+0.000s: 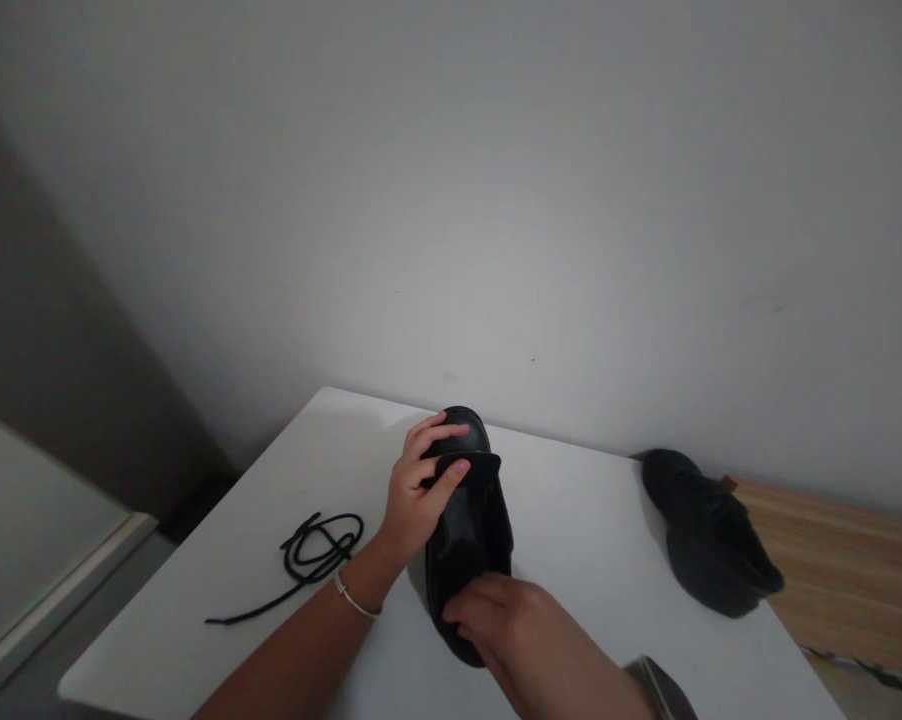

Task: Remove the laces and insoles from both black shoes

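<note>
I had the black shoe on the white desk, left hand curled over its toe and tongue, right hand gripping the heel. The lace lay loose alongside, unthreaded; the second shoe sat untouched.

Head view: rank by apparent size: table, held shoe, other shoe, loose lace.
1. white table
2. held shoe and other shoe: look alike; the hands cover part of the held one, so no ranking.
3. lace
</note>
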Demonstrator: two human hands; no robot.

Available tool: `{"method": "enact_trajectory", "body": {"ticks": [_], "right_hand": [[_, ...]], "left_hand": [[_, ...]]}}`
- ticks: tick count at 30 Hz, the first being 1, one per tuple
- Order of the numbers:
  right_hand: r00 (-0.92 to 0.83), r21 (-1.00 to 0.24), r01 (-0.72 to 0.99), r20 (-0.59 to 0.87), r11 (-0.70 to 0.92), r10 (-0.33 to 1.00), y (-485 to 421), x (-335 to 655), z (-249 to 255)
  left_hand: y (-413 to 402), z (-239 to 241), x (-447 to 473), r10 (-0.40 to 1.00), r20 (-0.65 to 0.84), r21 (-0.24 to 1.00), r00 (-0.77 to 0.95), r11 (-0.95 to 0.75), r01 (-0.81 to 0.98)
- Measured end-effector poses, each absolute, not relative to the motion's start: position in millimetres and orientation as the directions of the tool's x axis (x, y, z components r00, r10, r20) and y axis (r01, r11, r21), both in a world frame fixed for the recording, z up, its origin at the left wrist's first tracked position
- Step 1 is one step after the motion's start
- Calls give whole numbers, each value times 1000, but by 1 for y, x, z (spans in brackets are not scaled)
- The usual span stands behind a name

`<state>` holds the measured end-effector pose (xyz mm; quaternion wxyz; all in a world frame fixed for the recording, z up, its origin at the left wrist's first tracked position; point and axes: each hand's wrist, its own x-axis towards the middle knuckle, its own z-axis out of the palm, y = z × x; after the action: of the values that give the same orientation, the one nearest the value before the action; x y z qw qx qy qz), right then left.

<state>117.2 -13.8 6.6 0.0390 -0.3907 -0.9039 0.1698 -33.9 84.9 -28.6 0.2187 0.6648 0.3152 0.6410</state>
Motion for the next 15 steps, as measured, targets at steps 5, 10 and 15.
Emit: {"method": "enact_trajectory", "body": {"ticks": [5, 10, 15], "right_hand": [[-630, -133, 777, -173, 616, 757, -14, 109, -3], [-562, -57, 823, -234, 566, 793, -4, 92, 2], [-519, -47, 851, -234, 523, 822, 7, 81, -2]], "left_hand": [[84, -29, -33, 703, 711, 697, -25, -700, 154], [83, -28, -33, 703, 711, 697, -26, -699, 162], [84, -30, -33, 701, 712, 697, -34, -701, 154]]}}
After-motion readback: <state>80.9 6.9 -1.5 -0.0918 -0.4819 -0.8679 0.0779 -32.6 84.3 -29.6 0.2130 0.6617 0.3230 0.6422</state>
